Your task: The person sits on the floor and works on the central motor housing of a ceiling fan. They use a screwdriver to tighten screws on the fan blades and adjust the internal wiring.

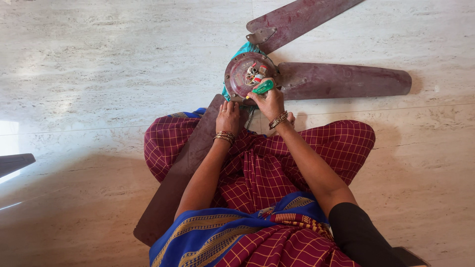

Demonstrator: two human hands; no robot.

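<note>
**Both hands at the hub of a ceiling fan laid on the floor**

Right hand [269, 101] is clenched around the green handle of a screwdriver [262, 87], its tip aimed into the open middle of the fan's motor housing [237, 74], where small red and white wiring parts [255, 73] sit exposed. Left hand [228, 116] lies flat, fingers spread and grasping nothing, pressed on the root of the near blade [183, 168] just below the housing's rim, apparently steadying the fan.

To do this well, I judge that the tool should stay in line with whatever fastener it meets, with pressure straight down the shaft so the tip does not slip into the loose wires beside it. The left hand's weight on the blade should keep the round housing from turning under the twist. Whether the tip is seated in a screw cannot be told; it is too small to see.

The housing lies directly ahead of both hands, touching the right one's tool and just beyond the left's fingertips. A teal cloth [241, 51] shows under its far edge. Two more maroon blades [346, 79] reach away to the right and upward. The near blade runs back across the person's lap, over checked maroon fabric [257, 163], on a pale marble floor [99, 64].
</note>
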